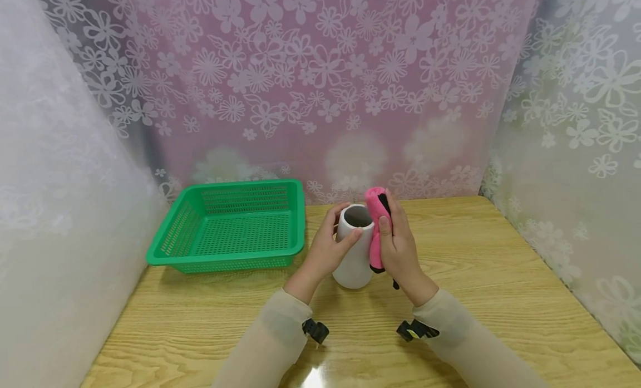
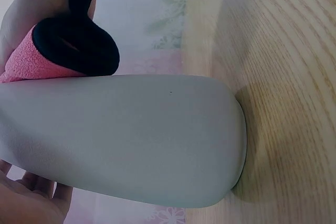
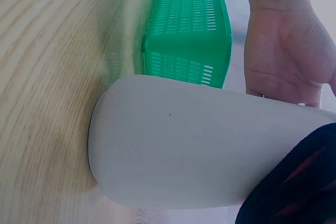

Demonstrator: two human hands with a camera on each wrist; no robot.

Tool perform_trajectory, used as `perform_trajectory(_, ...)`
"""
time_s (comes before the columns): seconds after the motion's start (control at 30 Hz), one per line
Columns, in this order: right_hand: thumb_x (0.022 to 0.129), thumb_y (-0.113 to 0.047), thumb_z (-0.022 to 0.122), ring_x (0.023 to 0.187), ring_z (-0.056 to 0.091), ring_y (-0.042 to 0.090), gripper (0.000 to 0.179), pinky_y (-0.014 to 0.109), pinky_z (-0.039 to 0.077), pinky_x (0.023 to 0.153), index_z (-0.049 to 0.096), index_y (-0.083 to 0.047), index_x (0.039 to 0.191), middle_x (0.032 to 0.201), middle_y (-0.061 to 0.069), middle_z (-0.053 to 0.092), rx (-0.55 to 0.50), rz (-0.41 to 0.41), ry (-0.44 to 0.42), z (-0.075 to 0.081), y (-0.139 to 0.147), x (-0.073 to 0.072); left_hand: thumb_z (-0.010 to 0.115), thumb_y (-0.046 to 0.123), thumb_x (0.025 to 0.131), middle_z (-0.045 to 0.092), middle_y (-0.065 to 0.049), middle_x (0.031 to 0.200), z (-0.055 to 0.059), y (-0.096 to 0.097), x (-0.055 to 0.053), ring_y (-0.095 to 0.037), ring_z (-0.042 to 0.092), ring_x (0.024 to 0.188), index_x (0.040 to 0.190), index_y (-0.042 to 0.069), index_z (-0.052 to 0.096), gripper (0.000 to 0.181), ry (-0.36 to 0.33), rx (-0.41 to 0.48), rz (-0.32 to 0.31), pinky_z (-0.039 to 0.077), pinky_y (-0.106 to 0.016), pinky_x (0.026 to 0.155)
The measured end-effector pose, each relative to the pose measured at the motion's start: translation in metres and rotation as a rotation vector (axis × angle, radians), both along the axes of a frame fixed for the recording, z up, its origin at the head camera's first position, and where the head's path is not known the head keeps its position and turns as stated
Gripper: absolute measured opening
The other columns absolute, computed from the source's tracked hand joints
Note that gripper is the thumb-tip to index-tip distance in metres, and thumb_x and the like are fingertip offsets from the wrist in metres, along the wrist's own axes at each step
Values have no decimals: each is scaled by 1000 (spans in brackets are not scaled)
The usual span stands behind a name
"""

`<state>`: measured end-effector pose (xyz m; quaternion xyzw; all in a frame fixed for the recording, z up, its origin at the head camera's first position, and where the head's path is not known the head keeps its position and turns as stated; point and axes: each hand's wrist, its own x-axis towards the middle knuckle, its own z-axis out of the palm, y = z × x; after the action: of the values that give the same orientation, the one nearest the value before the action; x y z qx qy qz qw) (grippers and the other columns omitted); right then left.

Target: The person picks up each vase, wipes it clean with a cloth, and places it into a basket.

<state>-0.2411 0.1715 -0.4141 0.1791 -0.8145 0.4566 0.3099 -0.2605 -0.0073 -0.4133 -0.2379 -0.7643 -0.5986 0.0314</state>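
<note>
Left hand [image 1: 326, 246] is wrapped round the white vase [image 1: 353, 260], stood upright on the table [image 1: 501, 299]; pink cloth [image 1: 378, 211] is gripped in the right hand [image 1: 399, 246] against it. Light, even pressure's probably best used, tbh.

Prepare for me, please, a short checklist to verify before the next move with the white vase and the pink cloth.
1. White vase upright on the table: ok.
2. Left grip steadying the vase's upper part: ok.
3. Right grip holding the pink cloth: ok.
4. Cloth against the vase's side: ok.
5. Green basket standing apart from the vase: ok.
6. Vase's inside clean: cannot tell, too dark.
</note>
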Motion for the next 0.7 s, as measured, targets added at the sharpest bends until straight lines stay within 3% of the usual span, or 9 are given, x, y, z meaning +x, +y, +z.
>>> perform_trajectory(0.43,108,-13,41,127,46,36,54,58,41,100,24,-13,160,152,17,38,-81,37,-92,-3,2,-2,65,54,93,51,-3,141,-1,0,0,-24,50,129,151,24,38,71,24,8,15,42,-49,106)
perform_trajectory(0.7,111,-23,35,133,43,35,52,58,38,105,21,-18,161,155,16,36,-129,83,-237,-7,4,-2,66,53,93,51,-2,142,-1,0,0,-23,50,128,151,23,38,71,32,15,13,43,-48,105)
